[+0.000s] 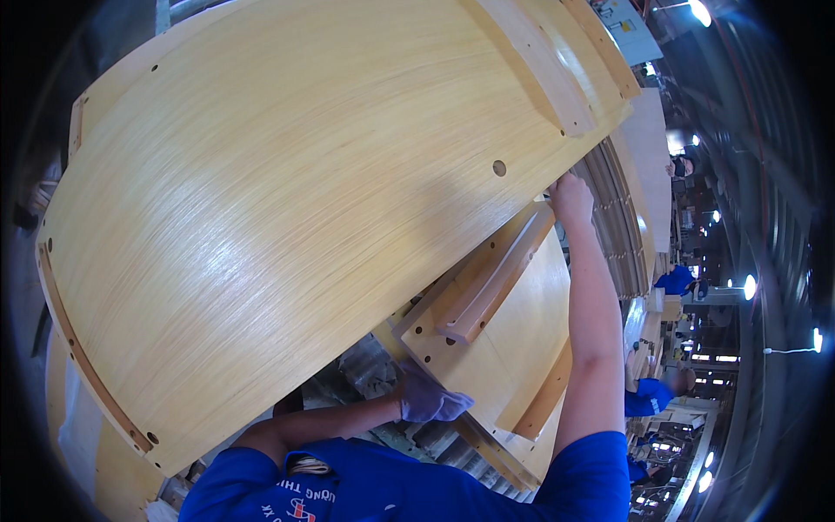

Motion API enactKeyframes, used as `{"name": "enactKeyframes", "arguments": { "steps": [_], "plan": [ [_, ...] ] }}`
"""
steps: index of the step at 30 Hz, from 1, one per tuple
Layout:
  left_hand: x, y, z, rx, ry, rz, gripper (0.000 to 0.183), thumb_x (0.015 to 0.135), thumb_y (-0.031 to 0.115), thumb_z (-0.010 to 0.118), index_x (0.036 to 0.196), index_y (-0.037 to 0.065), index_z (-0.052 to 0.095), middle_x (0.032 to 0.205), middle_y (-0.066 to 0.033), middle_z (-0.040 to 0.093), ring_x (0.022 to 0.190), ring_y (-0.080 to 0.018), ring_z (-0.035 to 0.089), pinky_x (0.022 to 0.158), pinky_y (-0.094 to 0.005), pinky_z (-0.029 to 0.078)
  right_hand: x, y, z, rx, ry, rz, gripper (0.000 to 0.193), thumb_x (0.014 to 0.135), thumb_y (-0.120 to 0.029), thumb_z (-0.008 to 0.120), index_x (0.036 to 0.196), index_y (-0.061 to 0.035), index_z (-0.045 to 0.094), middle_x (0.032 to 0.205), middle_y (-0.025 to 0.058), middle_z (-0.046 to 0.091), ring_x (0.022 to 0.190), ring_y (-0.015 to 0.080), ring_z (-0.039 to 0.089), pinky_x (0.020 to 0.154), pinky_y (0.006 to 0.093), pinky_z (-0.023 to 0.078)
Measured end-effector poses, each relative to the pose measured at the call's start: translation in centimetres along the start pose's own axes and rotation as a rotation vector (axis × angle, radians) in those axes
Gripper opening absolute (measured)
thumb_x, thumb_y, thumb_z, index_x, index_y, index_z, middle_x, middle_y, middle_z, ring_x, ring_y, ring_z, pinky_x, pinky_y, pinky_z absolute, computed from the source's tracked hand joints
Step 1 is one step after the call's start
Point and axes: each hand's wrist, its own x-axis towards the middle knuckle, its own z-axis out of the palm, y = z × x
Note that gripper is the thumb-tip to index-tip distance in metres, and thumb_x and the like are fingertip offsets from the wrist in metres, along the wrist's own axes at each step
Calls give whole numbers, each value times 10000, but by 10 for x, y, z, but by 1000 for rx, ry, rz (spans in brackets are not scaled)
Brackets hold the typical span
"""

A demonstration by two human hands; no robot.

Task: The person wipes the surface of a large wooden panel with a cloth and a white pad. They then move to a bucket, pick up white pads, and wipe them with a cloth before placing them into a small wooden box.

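Where the lower edge of the frame is filled by a blue shirt (417,487), the gloved left hand (430,401) is seen just above it, at lower centre. It is held partly curled close to the lower left corner of a smaller wooden panel (537,304); whether anything is grasped by it cannot be told. Right of centre, the bare right hand (572,202) is closed on the edge of a large curved panel (278,200), its fingertips partly hidden. Most of the upper left and centre is taken up by this pale wooden piece, which is pierced by a round hole (499,168) and edged by a narrow strip (87,358) at far left; its upper right part is crossed by a broader strip (537,65). On the smaller wooden panel, a rail (503,283) is carried. Beyond the right hand, curved sheets (611,217) are stacked. Farther off, at right, a co-worker (647,398) dressed in blue and a lit lamp (750,287) are shown.
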Motion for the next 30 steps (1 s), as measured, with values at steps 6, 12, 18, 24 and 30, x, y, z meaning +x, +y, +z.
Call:
{"name": "enactKeyframes", "arguments": {
  "steps": [6,12,18,24,30],
  "plan": [
    [12,-58,2,298,108,132,181,867,114,454,704,65,393,635,-11,350,551,-88,357,565,-194,372,-3,8,0,14,-21,31,357,899,-375,444,972,-86,639,863,229,650,831,391,636,742,492,509],
    [10,-54,-3,108,64,-9,207,820,138,526,677,76,390,623,-4,349,547,-98,368,552,-198,361,-19,-10,-13,85,-4,23,358,896,-391,466,999,-100,646,870,227,653,844,394,633,749,485,505],
    [9,-84,-5,-995,307,-733,251,901,182,513,681,111,413,653,5,383,582,-91,416,588,-237,430,-58,-6,-17,159,1,7,391,905,-434,473,942,-81,637,817,238,644,811,407,626,717,486,495],
    [1,-22,-5,-981,-14,-602,233,949,211,428,734,123,422,743,14,491,648,-100,520,562,-339,458,-100,-48,-38,272,10,-158,451,900,-470,482,820,-48,623,692,219,614,720,395,617,662,470,488],
    [13,-37,-3,-805,130,-671,236,888,207,458,679,153,362,624,3,330,474,-123,372,464,-316,388,-116,-55,-36,198,-6,-204,428,898,-456,492,791,-60,617,671,191,615,698,376,619,637,455,489]
  ]
}}
